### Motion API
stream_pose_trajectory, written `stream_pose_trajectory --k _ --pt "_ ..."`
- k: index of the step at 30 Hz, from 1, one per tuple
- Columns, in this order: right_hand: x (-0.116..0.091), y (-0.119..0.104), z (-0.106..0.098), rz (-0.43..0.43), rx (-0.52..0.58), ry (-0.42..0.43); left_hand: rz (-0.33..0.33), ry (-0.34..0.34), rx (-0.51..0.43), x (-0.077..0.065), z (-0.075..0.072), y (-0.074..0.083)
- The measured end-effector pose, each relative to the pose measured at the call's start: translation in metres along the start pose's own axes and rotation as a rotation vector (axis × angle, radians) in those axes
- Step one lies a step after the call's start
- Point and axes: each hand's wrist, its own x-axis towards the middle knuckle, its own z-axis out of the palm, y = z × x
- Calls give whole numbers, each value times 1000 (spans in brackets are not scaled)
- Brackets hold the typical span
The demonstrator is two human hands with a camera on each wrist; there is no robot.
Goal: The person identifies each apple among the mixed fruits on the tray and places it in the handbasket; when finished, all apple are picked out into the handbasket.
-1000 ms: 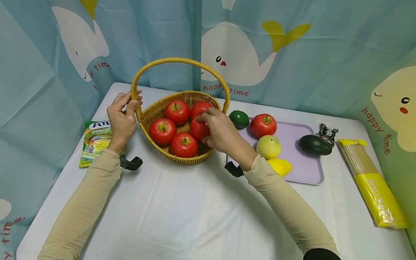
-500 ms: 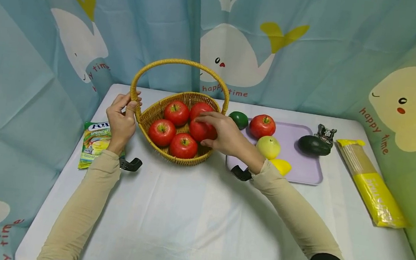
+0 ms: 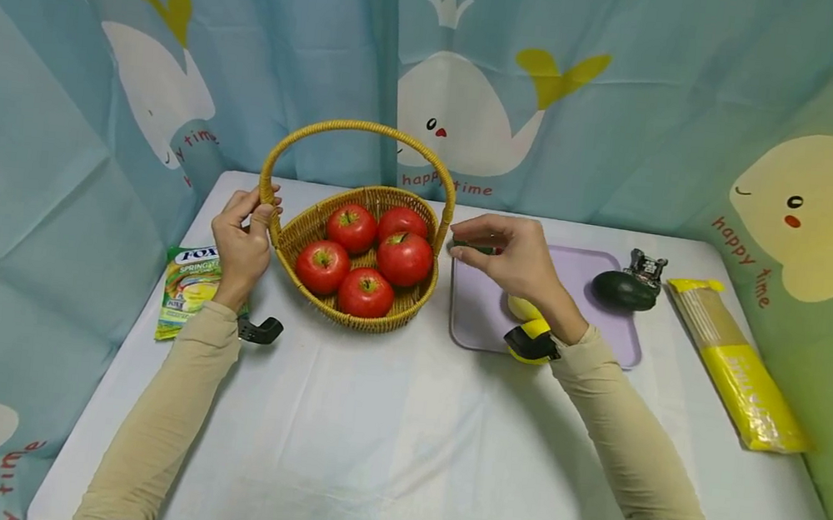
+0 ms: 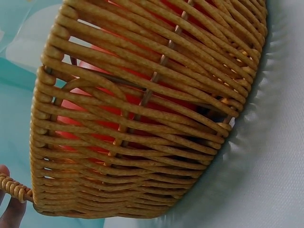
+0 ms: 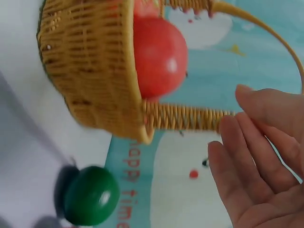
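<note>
My left hand (image 3: 241,239) grips the handle of a yellow wicker basket (image 4: 133,133) at its left base. Several red apples (image 3: 405,259) lie inside the basket; one bulges above the rim in the right wrist view. To the right of the basket, my right hand (image 3: 518,257) hovers over the near-left part of a lilac tray (image 3: 469,340), fingers loosely extended and holding nothing. Beneath it a small green fruit (image 5: 92,194) is partly covered in the head view, and the apple on the tray is almost wholly hidden.
A yellow-green round fruit (image 3: 523,308) and a yellow lemon (image 3: 528,356) lie partly hidden under the right wrist. Farther right are a dark green avocado (image 3: 624,290), a small black packet (image 3: 645,265) and a yellow noodle pack (image 3: 745,367). A green sachet (image 3: 188,288) lies left.
My right hand has let go of the apple at the basket's right side and moved right, over the tray. The apple stays in the basket. My left hand keeps its hold on the handle.
</note>
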Motion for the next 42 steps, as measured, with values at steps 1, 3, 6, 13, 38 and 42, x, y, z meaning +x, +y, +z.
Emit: stream_pose_trajectory --k 1,3,6,13,38,42 --pt "-1 3 -5 15 26 17 1 3 9 0 0 0" --pt "-3 9 -14 54 72 46 0 10 16 0 0 0" --pt "-6 16 -27 108 128 78 -5 15 34 0 1 1" --pt "-12 30 -45 168 199 143 30 -13 28 1 -1 2" --pt "-13 78 -73 520 202 107 -1 0 42 0 3 17" --pt "-14 85 -78 565 220 89 -7 0 47 0 1 5"
